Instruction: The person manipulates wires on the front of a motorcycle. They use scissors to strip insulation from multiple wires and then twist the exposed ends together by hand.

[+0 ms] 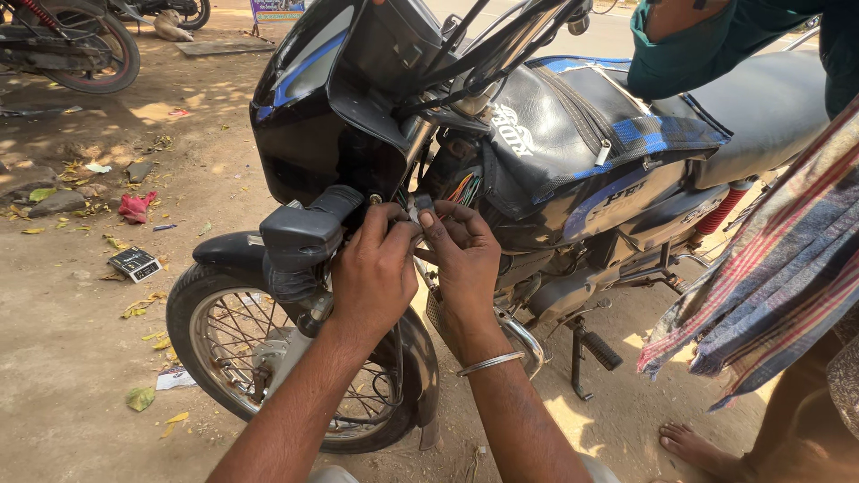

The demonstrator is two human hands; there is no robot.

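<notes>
Behind motorcycle (pixel 537 170) headlamp | left hand (pixel 374 273), right hand (pixel 465 261) | both grips pinching small connector (pixel 422 207)

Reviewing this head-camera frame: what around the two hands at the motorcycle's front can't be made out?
- Small grey part pinched by the right hand: too small to identify, half covered by fingertips.
- Left hand: what its fingertips grip is hidden behind the fingers.
- Coloured wires: their ends vanish in shadow behind the black fairing.
- Front wheel: partly blocked by the left forearm.
- Bystander in checked cloth: cut off by the right edge.
</notes>
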